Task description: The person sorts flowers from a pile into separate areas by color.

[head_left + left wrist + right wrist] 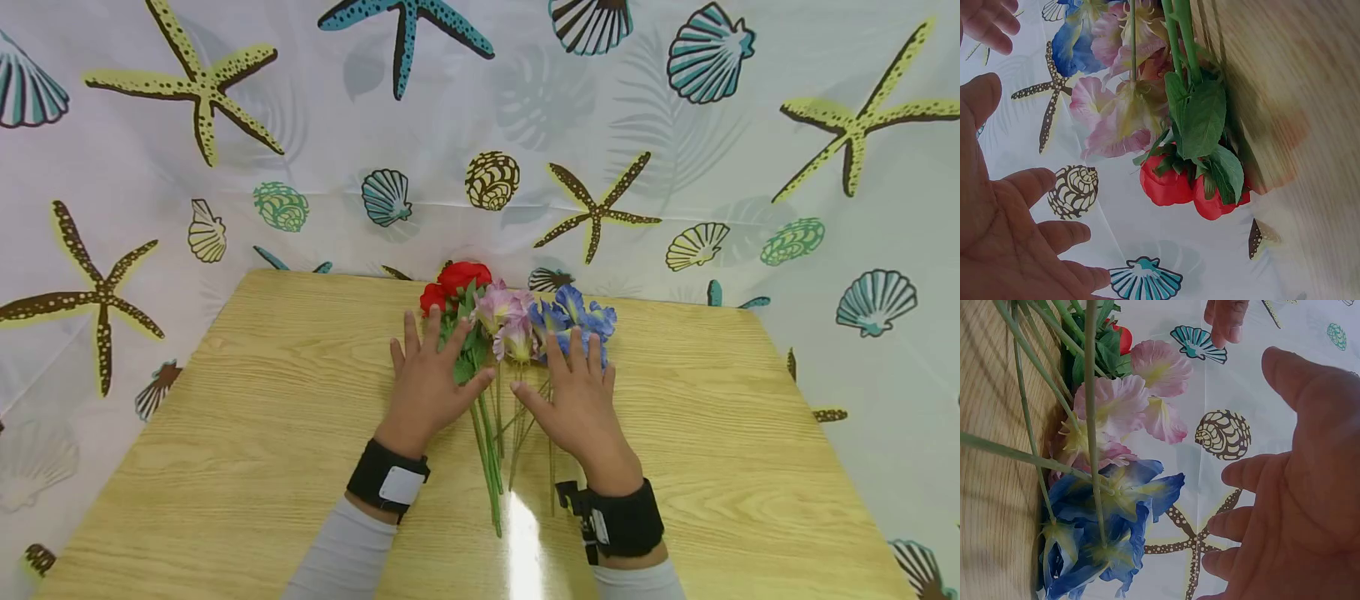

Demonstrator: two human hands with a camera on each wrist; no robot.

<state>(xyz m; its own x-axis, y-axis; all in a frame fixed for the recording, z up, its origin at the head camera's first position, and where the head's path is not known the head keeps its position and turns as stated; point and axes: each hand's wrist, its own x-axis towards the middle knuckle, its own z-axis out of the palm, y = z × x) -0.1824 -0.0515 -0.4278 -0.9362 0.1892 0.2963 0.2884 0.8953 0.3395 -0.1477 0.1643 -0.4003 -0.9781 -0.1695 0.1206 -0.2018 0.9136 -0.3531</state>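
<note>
Artificial flowers lie bunched on the wooden table, stems toward the person. Red flowers with green leaves are at the left, pink flowers in the middle, blue flowers at the right. My left hand hovers above the left side of the bunch with fingers spread, and the left wrist view shows a gap between palm and red blooms. Over the right side, my right hand is likewise spread, apart from the blue blooms in the right wrist view. Neither hand holds anything. Several thin stems show between the hands.
The light wooden table narrows toward the back. Behind and beside it hangs a white cloth printed with starfish and shells. Black bands circle both wrists. A bright glare strip lies on the table's near middle.
</note>
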